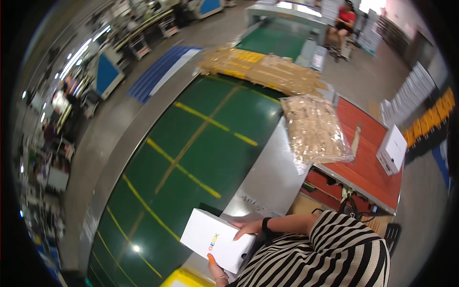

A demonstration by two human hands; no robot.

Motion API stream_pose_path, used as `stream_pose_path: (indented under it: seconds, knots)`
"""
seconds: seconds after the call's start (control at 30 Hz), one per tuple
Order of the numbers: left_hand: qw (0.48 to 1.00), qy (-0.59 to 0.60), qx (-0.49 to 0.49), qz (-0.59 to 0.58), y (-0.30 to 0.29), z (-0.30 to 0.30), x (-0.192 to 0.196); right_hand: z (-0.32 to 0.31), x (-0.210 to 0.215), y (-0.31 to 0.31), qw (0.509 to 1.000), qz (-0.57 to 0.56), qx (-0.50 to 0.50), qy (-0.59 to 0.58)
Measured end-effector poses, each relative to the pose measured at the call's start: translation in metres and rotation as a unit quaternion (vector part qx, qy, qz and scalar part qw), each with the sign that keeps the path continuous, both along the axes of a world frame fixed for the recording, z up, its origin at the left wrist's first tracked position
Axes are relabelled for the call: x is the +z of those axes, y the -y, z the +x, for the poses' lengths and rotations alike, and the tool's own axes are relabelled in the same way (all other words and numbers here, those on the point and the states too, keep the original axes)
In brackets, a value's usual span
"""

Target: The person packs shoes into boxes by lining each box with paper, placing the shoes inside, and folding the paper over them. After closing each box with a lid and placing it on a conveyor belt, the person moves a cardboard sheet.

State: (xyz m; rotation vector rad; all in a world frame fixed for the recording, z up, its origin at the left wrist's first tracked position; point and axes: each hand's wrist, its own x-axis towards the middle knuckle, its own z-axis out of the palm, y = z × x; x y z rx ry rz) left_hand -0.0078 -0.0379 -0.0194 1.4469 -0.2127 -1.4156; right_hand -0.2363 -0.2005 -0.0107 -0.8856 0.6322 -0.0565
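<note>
A closed white shoebox (216, 241) with small coloured lettering on its top is held tilted between my two hands, just over the near side of the green conveyor belt (191, 143). My right hand (246, 228) closes on its upper edge, the thumb lying on the top face. At the lower edge my left hand (217, 271) grips it, with the thumb showing and the other fingers hidden beneath. A dark round hole shows on the box's end nearest my striped shirt.
A plastic-wrapped bundle (315, 129) lies at the belt's right, beside a red table (363, 148) bearing another white box (392, 149). Flattened cardboard (267, 71) spans the belt's far end. A yellow object (186, 278) stands near my left hand. Farther back sits a person (343, 24) in red.
</note>
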Motion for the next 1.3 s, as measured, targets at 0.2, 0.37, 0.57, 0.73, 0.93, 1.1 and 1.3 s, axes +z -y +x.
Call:
stream_pose_path:
  seconds: [0.2,0.37,0.57,0.73,0.93,1.1,1.3]
  knots:
    - [0.98,-0.034,-0.183,-0.065,0.116,-0.091,0.022,-0.183,0.056,0.026,0.94,0.07,-0.324,0.078]
    - [0.907,0.15,-0.383,-0.089,0.166,-0.167,0.017,-0.348,0.052,-0.034,0.744,0.092,-0.652,0.114]
    - [0.764,0.296,-0.565,-0.098,0.159,-0.158,-0.049,-0.468,0.098,-0.053,0.519,-0.068,-0.846,0.102]
    - [0.687,0.404,-0.602,-0.04,0.128,-0.154,-0.049,-0.505,0.031,-0.016,0.278,-0.284,-0.801,-0.448]
    - [0.723,0.416,-0.551,-0.034,0.084,-0.173,-0.013,-0.288,0.009,0.061,0.827,-0.345,-0.327,-0.301]
    - [0.791,0.476,-0.381,-0.043,0.023,-0.181,-0.024,-0.114,0.041,0.05,0.728,-0.647,0.229,0.007]
    - [0.857,0.478,-0.015,0.193,-0.129,-0.202,-0.092,-0.052,0.033,-0.009,0.846,-0.362,0.39,0.036]
